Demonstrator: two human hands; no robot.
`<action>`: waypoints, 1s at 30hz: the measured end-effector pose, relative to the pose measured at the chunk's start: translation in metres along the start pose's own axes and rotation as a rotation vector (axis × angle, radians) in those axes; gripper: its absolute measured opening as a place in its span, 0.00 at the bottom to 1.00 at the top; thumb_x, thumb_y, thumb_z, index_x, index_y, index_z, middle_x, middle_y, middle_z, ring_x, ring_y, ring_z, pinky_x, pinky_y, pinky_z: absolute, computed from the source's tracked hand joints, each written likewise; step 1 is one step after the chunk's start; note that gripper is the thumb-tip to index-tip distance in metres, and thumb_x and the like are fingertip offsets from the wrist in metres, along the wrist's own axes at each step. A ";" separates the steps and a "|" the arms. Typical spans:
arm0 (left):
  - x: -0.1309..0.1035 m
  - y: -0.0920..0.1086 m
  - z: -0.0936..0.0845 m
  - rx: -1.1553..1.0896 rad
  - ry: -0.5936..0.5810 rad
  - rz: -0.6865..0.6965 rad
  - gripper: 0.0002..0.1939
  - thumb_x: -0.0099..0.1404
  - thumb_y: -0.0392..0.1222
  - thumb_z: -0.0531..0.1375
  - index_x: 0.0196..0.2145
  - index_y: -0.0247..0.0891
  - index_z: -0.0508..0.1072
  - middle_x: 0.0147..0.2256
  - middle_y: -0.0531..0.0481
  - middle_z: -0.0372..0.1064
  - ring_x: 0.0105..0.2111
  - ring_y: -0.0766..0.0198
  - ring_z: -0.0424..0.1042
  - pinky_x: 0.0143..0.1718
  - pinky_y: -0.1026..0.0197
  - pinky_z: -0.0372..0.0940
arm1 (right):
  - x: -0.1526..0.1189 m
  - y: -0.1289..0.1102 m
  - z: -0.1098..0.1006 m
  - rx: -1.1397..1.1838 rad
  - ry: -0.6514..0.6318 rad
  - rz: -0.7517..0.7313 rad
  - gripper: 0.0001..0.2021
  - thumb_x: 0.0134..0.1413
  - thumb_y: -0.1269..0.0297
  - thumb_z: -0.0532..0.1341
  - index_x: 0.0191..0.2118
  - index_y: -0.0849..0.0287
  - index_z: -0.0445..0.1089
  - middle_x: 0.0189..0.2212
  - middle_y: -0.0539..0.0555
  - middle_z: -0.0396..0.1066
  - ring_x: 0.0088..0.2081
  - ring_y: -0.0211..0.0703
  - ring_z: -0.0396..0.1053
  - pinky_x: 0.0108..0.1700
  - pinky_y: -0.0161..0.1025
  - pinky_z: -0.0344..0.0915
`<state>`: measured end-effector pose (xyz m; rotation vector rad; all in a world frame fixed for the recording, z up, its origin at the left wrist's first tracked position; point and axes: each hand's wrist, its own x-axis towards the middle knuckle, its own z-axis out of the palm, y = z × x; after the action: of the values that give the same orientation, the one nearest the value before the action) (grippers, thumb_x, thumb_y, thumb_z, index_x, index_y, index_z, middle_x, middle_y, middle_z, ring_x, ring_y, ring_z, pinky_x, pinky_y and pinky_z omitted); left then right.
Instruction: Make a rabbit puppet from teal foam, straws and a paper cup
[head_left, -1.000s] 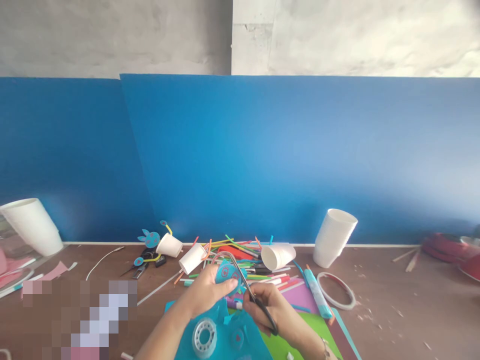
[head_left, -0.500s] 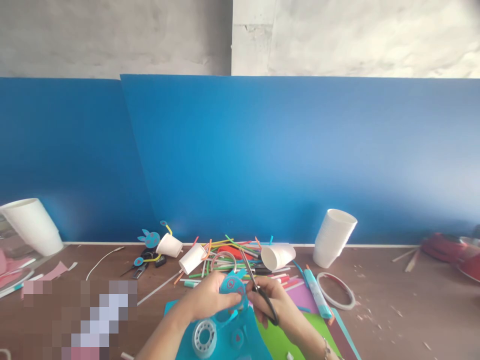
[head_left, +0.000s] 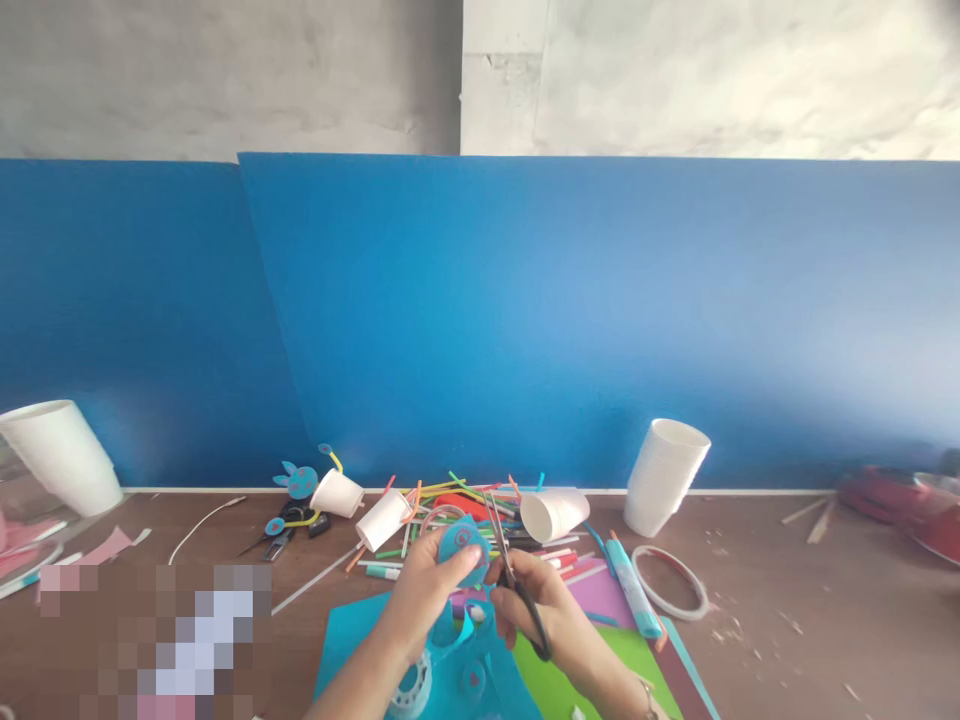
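My left hand [head_left: 427,575] pinches a round blue paper cutout [head_left: 466,562] with reddish markings, thumb on its face. In my right hand [head_left: 536,600] is a pair of black-handled scissors [head_left: 506,565]; the blades point up and away, slightly apart, just right of the cutout. Under my hands lies a blue paper sheet [head_left: 349,640] with cut openings and a small blue disc [head_left: 472,680] on it. A tape roll [head_left: 411,690] sits by my left wrist, partly covered by it. Green paper [head_left: 551,685] is beneath my right hand.
Behind my hands are piled straws and markers, with tipped white cups [head_left: 555,515] around them. A cup stack [head_left: 666,478] stands right, near white tape [head_left: 670,582]. A cup figure with a blue rabbit head [head_left: 302,482] lies left. A blue panel [head_left: 525,320] borders the table.
My left hand has shifted slightly right and turned the blue cutout, raising it a little. It covers more of the tape roll now. The scissor blades stand more upright and slightly apart.
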<state>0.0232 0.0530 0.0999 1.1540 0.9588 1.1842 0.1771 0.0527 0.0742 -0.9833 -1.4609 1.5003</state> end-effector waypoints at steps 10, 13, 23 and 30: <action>-0.002 0.001 0.001 -0.075 0.034 0.024 0.11 0.54 0.46 0.63 0.29 0.36 0.71 0.26 0.51 0.68 0.27 0.64 0.65 0.34 0.62 0.61 | -0.002 0.012 0.007 -0.003 -0.074 -0.046 0.15 0.46 0.53 0.63 0.31 0.61 0.64 0.13 0.44 0.63 0.14 0.32 0.59 0.18 0.29 0.55; -0.004 0.002 0.004 -0.107 0.048 0.015 0.11 0.54 0.46 0.63 0.29 0.36 0.72 0.26 0.51 0.68 0.27 0.64 0.66 0.33 0.62 0.61 | -0.002 0.009 0.008 -0.007 -0.077 -0.034 0.16 0.45 0.52 0.64 0.30 0.61 0.64 0.13 0.44 0.62 0.14 0.32 0.58 0.18 0.29 0.55; -0.004 0.001 0.001 -0.109 0.009 0.020 0.10 0.54 0.45 0.63 0.29 0.35 0.71 0.26 0.51 0.67 0.28 0.63 0.66 0.33 0.63 0.61 | -0.002 0.008 0.008 0.008 -0.092 -0.040 0.18 0.45 0.50 0.63 0.29 0.61 0.64 0.11 0.42 0.59 0.13 0.30 0.56 0.17 0.28 0.52; -0.004 0.005 0.002 -0.089 0.017 0.051 0.10 0.54 0.45 0.63 0.31 0.35 0.72 0.28 0.50 0.69 0.30 0.62 0.66 0.37 0.61 0.62 | -0.002 0.009 0.008 -0.001 -0.079 -0.036 0.16 0.47 0.53 0.63 0.25 0.59 0.61 0.10 0.40 0.54 0.11 0.28 0.52 0.14 0.27 0.48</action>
<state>0.0237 0.0488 0.1047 1.1041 0.8851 1.2674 0.1698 0.0479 0.0651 -0.9029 -1.5266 1.5278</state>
